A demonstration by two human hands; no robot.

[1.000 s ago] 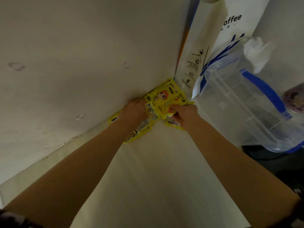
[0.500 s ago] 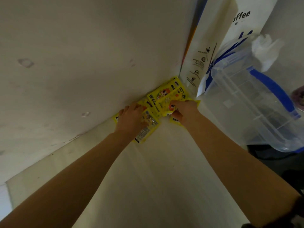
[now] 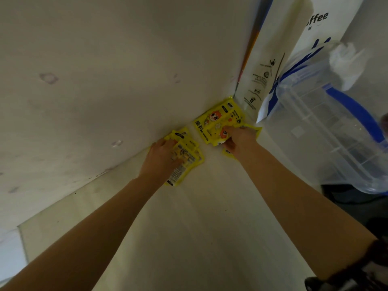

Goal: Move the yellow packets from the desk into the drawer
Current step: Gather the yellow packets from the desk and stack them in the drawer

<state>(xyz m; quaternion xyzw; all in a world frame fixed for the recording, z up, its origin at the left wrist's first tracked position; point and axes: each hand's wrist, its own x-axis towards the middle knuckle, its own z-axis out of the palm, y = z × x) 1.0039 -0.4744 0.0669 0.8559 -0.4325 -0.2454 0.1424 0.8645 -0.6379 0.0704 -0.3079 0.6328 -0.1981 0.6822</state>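
Observation:
Several yellow packets lie at the far corner of a pale desk [image 3: 189, 227], against the wall. My left hand [image 3: 162, 157] grips a small stack of yellow packets [image 3: 184, 158], their printed backs facing up. My right hand [image 3: 237, 137] holds another bunch of yellow packets [image 3: 216, 122] with a cartoon face on the front. One more packet [image 3: 227, 153] peeks out under my right wrist. A gap of bare desk separates the two bunches. No drawer is in view.
A white paper coffee bag [image 3: 270, 66] stands in the corner just behind the packets. To its right sits a clear plastic bin with a blue handle [image 3: 336, 131]. The wall [image 3: 105, 70] rises along the desk's left edge. Dark floor shows at the right.
The two bunches of packets have been pulled apart. My left hand has drawn its stack back toward me and left; my right hand keeps its bunch near the corner.

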